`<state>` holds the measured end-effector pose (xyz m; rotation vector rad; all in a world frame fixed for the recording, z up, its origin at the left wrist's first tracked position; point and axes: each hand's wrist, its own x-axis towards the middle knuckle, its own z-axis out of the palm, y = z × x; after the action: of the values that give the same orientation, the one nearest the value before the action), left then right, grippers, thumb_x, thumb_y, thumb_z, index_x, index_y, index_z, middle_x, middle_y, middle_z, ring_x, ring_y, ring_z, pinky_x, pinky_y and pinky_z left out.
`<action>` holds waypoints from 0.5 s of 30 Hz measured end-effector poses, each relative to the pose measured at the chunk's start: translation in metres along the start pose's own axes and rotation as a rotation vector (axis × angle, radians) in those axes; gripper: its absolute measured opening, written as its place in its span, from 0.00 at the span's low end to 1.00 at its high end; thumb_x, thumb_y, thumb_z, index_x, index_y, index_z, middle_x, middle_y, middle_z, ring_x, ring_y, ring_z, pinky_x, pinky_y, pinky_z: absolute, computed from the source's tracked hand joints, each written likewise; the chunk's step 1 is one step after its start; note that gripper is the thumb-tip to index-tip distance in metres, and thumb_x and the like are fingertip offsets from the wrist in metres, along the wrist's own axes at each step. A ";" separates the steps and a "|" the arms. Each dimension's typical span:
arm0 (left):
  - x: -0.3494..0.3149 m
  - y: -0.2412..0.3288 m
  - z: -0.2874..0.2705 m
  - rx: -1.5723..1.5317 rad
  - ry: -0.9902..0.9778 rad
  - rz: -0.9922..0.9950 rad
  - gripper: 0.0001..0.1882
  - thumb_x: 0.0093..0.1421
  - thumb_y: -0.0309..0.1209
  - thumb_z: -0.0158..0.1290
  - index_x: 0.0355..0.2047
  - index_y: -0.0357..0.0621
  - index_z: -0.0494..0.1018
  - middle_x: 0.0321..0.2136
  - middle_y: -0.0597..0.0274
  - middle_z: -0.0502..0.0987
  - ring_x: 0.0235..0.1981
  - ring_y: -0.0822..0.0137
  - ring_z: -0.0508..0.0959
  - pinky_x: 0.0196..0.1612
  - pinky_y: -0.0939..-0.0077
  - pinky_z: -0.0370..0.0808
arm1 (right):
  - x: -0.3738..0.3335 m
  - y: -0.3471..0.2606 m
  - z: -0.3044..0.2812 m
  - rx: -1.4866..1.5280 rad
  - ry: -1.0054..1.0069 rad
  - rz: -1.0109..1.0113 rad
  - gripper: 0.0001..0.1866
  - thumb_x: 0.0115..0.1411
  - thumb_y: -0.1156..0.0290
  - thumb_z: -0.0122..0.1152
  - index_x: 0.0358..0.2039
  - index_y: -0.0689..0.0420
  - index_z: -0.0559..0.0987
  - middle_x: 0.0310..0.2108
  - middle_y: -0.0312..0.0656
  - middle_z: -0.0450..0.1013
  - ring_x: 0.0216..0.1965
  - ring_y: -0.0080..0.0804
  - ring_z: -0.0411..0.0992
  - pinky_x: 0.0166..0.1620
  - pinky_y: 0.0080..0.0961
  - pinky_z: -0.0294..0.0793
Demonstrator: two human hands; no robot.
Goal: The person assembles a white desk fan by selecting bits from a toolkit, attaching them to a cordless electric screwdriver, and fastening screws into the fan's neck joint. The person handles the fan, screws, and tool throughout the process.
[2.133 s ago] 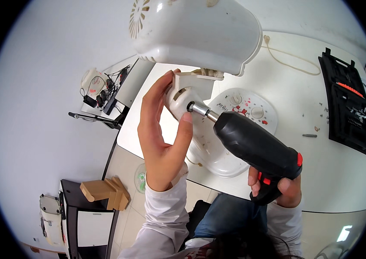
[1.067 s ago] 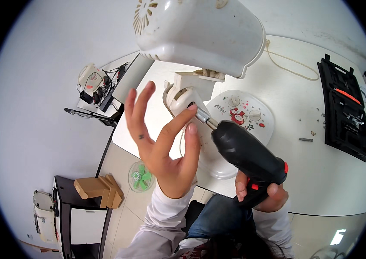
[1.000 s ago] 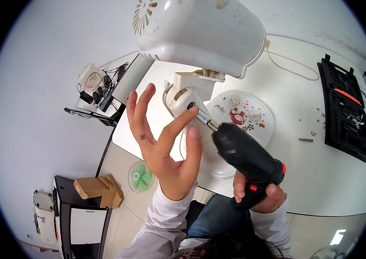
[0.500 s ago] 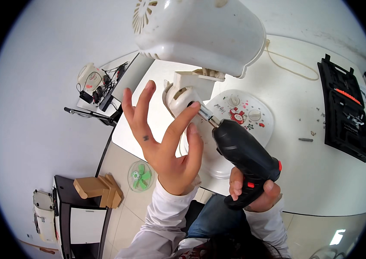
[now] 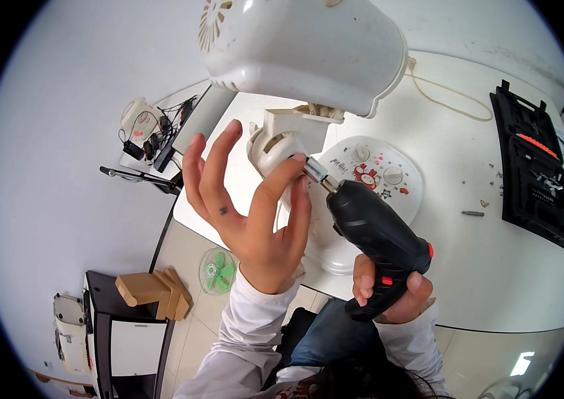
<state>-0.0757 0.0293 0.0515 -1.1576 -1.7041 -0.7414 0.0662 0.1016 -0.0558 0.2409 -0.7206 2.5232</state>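
A black power screwdriver (image 5: 376, 226) with red buttons is gripped in my right hand (image 5: 407, 300), its nose pointing up and to the left. The silver socket bit (image 5: 315, 170) on its nose reaches to the white neck joint (image 5: 280, 150) of an electric fan. My left hand (image 5: 255, 229) pinches around that socket with index finger and thumb, the other fingers raised and spread. Whether the socket sits on a fastener is hidden. Above the joint is the fan's white motor housing (image 5: 302, 53); below stands its white base (image 5: 405, 199) with knobs and red printed figures.
An open black tool case (image 5: 528, 159) lies at the table's right. Near it are a loose bit (image 5: 472, 213) and several small screws (image 5: 492, 183). A cream cord (image 5: 451, 104) loops behind. Down left are a green-bladed fan (image 5: 217, 271), cardboard pieces (image 5: 155, 292) and a cabinet (image 5: 137, 346).
The tip of my left thumb has come up closer to the socket. Screwdriver, fan and right hand stay nearly in place, with a slight shift of the whole view.
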 end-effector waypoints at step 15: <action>-0.008 -0.006 -0.007 -0.413 0.057 -0.085 0.13 0.44 0.20 0.56 0.31 0.48 0.79 0.55 0.50 0.64 0.63 0.43 0.53 0.61 0.48 0.54 | -0.011 -0.008 0.007 -0.035 -0.050 0.068 0.51 0.47 0.34 0.62 0.55 0.69 0.64 0.25 0.45 0.73 0.23 0.27 0.70 0.28 0.23 0.69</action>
<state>-0.0776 0.0178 0.0475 -1.3298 -1.6028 -1.2084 0.0794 0.0992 -0.0500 0.2724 -0.8047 2.5739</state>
